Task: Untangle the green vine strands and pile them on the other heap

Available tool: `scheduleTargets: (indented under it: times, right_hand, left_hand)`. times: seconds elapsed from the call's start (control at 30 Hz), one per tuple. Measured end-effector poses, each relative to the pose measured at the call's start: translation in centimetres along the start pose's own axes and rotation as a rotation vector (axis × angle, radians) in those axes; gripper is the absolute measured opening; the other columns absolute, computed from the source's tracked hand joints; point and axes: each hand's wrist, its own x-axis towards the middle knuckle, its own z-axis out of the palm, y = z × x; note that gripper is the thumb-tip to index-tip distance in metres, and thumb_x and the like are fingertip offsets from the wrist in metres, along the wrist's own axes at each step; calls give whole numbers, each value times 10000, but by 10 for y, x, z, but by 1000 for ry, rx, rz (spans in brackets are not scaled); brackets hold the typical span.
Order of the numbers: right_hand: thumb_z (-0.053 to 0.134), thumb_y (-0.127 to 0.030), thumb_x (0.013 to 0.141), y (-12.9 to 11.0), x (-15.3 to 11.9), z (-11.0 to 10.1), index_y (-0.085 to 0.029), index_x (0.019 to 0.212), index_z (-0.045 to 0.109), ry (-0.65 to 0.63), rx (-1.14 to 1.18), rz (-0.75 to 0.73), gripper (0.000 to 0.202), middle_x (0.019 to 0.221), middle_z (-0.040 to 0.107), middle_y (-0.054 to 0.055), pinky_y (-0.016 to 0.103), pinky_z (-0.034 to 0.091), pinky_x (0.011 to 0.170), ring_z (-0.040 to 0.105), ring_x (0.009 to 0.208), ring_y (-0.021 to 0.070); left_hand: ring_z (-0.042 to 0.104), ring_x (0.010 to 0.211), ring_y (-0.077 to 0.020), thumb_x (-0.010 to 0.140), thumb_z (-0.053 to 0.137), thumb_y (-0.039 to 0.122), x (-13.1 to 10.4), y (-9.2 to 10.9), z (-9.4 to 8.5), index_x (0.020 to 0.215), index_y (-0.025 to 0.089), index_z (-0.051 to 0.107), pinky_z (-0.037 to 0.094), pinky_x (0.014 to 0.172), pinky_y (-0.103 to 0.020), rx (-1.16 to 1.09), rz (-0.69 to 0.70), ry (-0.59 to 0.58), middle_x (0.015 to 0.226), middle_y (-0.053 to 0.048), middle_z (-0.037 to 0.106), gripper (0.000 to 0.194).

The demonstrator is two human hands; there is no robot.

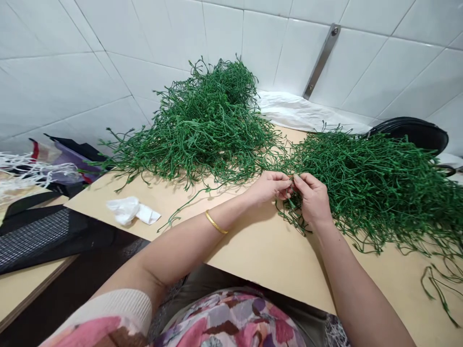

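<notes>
My left hand (274,185) and my right hand (311,196) meet near the middle of the table, fingertips pinched close together. Between them is a thin green plastic stem; the fingers hide most of it. A few green stems (294,219) hang or lie just below the fingers. To the left rises a tall pile of green plastic stems (213,120) with small branching tips. Another wide pile of the same stems (376,183) spreads beside my right hand. One loose stem (191,200) lies apart, left of my left hand.
The tan tabletop (260,246) carries a crumpled white tissue (132,210) at left. Behind are white plastic sheeting (307,111), a black bag (410,132) and a tiled wall with a metal bracket (321,60). White stems (39,171) and black mesh (36,236) lie far left.
</notes>
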Motion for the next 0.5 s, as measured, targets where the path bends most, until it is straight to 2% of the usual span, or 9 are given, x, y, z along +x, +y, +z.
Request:
scheduleTargets:
  times: [0.13, 0.23, 0.3, 0.37, 0.4, 0.43, 0.5]
  right_hand:
    - [581, -240, 701, 2, 2, 1, -176, 595, 468, 30, 112, 59, 168, 537, 476, -57, 207, 353, 497, 427, 494, 68]
    - [586, -228, 683, 4, 2, 0, -178, 715, 501, 68, 99, 3, 103, 639, 507, -41, 228, 403, 552, 475, 561, 83]
    - [583, -232, 694, 2, 1, -1, -182, 830, 506, 189, -37, -116, 164, 732, 519, -17, 255, 426, 605, 497, 632, 100]
    - [561, -225, 725, -2, -3, -2, -186, 900, 502, 323, -286, -314, 189, 814, 525, 14, 282, 434, 654, 506, 700, 120]
    - [541, -210, 742, -5, -5, -2, -187, 912, 508, 345, -419, -429, 175, 848, 529, 31, 294, 435, 677, 511, 742, 134]
    - [520, -190, 757, -8, -7, -2, -187, 911, 519, 327, -538, -542, 155, 879, 535, 49, 304, 437, 699, 516, 788, 148]
    - [480, -154, 775, -10, -10, -1, -188, 905, 544, 201, -716, -708, 149, 927, 551, 76, 323, 443, 745, 524, 873, 176]
  left_hand:
    - [497, 486, -50, 746, 487, 88, 1, 0, -1, 608, 96, 504, 368, 518, -185, -13, 7, -16, 554, -9, 522, 139]
    - [473, 461, -41, 751, 484, 93, 1, 0, -1, 598, 103, 496, 359, 496, -176, 29, 24, 32, 532, 1, 512, 154]
    - [439, 428, -29, 750, 490, 99, 0, 2, 0, 591, 109, 490, 340, 471, -165, 62, 33, 111, 503, 19, 489, 159]
    - [417, 409, -24, 748, 491, 105, 0, 4, 0, 591, 114, 489, 324, 451, -159, 90, 30, 199, 480, 32, 470, 158]
    - [413, 406, -24, 748, 490, 108, 0, 5, 0, 591, 116, 489, 319, 444, -158, 99, 29, 235, 473, 35, 464, 156]
    - [411, 405, -26, 744, 491, 109, 0, 6, -1, 588, 117, 488, 315, 439, -159, 106, 31, 257, 466, 37, 459, 156]
    - [411, 406, -30, 730, 500, 103, 1, 6, -2, 570, 118, 480, 310, 438, -162, 108, 52, 252, 454, 37, 453, 163]
